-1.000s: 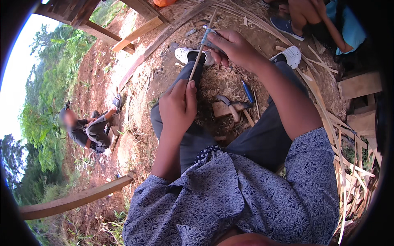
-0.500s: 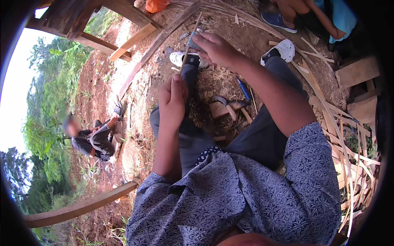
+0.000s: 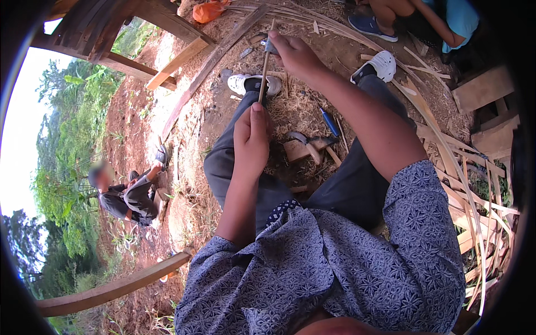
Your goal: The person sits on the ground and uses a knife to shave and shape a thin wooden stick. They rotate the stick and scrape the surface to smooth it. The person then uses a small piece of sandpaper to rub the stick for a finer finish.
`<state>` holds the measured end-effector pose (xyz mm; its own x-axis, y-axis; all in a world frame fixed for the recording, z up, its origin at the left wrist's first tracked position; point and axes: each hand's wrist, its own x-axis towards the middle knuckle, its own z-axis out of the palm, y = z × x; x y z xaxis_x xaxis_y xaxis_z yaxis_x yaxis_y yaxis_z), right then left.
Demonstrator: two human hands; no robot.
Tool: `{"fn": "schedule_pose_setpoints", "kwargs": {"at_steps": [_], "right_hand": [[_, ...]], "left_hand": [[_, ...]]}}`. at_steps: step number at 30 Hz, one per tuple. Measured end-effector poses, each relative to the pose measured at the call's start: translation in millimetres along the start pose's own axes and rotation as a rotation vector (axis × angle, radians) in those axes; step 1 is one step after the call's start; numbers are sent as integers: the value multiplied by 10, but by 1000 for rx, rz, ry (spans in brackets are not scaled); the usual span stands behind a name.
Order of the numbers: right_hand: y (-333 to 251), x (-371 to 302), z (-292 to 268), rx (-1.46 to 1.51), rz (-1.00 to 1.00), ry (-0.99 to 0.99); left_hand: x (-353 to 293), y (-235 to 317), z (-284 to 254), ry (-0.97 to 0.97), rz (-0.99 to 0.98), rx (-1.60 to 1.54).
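A thin wooden stick [image 3: 264, 81] points away from me, its near end in the closed fist of my left hand [image 3: 252, 137], thumb on top. Near its far tip, my right hand [image 3: 293, 56] pinches a small grey-blue piece, perhaps sandpaper [image 3: 271, 47], folded against the stick. On the ground between my legs lie a curved-bladed tool with a wooden handle [image 3: 314, 153], a wooden block [image 3: 292, 151] and a blue pen-shaped tool [image 3: 330, 121]. The palm side of both hands is hidden.
Wood shavings [image 3: 301, 100] litter the dirt around my white shoes [image 3: 382, 66]. Long split strips [image 3: 474, 223] pile up at right. One person [image 3: 131, 195] sits at left; another [image 3: 446, 28] is at the far right. An orange bag [image 3: 207, 11] and wooden beams [image 3: 178, 61] are beyond.
My right hand has slid the grey-blue piece along the stick toward its far tip. My left hand has shifted slightly right, and the stick now points more straight ahead.
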<state>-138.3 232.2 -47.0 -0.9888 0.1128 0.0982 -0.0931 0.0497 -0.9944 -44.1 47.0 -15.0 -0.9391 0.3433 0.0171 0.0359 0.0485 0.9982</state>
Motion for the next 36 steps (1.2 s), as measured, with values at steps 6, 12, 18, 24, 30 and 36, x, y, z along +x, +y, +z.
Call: {"fn": "schedule_pose_setpoints", "kwargs": {"at_steps": [6, 12, 18, 24, 30, 36], "right_hand": [[-74, 238, -285, -53, -36, 172], [-43, 83, -195, -81, -122, 99], [-69, 38, -111, -29, -125, 111], [-78, 198, -366, -94, -56, 127], [-41, -46, 42, -61, -203, 47], [-44, -176, 87, -123, -141, -36]], "left_hand": [[49, 124, 204, 16, -28, 18], [29, 106, 156, -11, -55, -87], [61, 218, 188, -25, -154, -304], [47, 227, 197, -46, -188, -289], [139, 251, 187, -6, -189, -307], [78, 163, 192, -21, -173, -331]]}}
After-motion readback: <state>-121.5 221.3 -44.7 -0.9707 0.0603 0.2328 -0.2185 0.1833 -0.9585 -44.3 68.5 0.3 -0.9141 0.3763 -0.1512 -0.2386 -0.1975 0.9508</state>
